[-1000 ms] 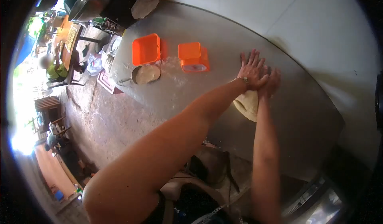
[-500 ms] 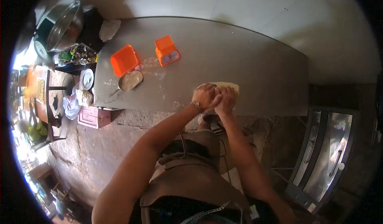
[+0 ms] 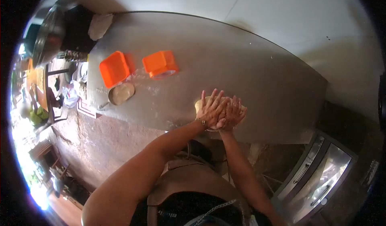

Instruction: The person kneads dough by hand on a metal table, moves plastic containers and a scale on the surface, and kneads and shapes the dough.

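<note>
A pale lump of dough [image 3: 198, 104] rests near the front edge of the metal table [image 3: 273, 89]. Flat on top of it lies my left hand [image 3: 212, 110], its fingers stretched out and apart. Close beside and partly overlapping it, my right hand [image 3: 233, 114] also presses on the dough with fingers extended. Both palms cover most of the lump, so only its edges show. A bracelet circles my left wrist.
Toward the left of the table are an orange tray [image 3: 114, 70], an orange scale [image 3: 161, 63] and a handled pan of flour [image 3: 122, 94]. A large metal bowl [image 3: 49, 39] stands beyond the left end. A glass-door oven [image 3: 321, 181] is at the lower right.
My hands have gone from curled over the dough to flat with fingers stretched out. The camera view has tilted, shifting the table and the orange items in the picture.
</note>
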`<state>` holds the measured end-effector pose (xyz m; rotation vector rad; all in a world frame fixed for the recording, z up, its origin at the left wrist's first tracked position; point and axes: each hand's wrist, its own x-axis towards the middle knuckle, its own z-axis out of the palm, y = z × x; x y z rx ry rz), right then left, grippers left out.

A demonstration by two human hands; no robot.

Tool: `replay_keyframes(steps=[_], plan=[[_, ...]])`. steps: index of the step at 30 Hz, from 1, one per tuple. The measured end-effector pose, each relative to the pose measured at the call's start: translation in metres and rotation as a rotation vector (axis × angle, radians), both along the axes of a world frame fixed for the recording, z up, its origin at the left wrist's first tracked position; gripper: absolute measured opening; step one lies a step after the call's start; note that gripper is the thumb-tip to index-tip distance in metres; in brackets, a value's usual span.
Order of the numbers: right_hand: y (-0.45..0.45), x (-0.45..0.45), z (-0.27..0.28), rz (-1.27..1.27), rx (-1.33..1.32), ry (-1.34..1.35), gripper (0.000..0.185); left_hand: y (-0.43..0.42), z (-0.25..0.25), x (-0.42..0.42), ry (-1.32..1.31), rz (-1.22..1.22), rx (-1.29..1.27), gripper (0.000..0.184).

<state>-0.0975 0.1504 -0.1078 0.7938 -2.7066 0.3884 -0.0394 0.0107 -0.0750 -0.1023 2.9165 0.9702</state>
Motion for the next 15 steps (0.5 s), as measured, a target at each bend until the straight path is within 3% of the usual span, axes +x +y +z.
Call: replay_keyframes(steps=[3,5,13,15], plan=[[-0.005,-0.036,0.003,-0.017,0.09,-0.14,0.064,-0.007,-0.012,-0.039,0.037,0.04,-0.035,0.093],[-0.012,-0.066,0.012,0.005,0.015,-0.211,0.066,-0.012,-0.003,-0.068,0.015,0.059,-0.041,0.093],[-0.046,-0.193,0.0,0.003,-0.025,-0.204,0.066,-0.035,-0.002,-0.19,-0.012,0.329,-0.081,0.087],[-0.056,-0.214,0.0,-0.037,-0.091,-0.186,0.068,-0.035,-0.005,-0.21,0.142,0.403,-0.099,0.089]])
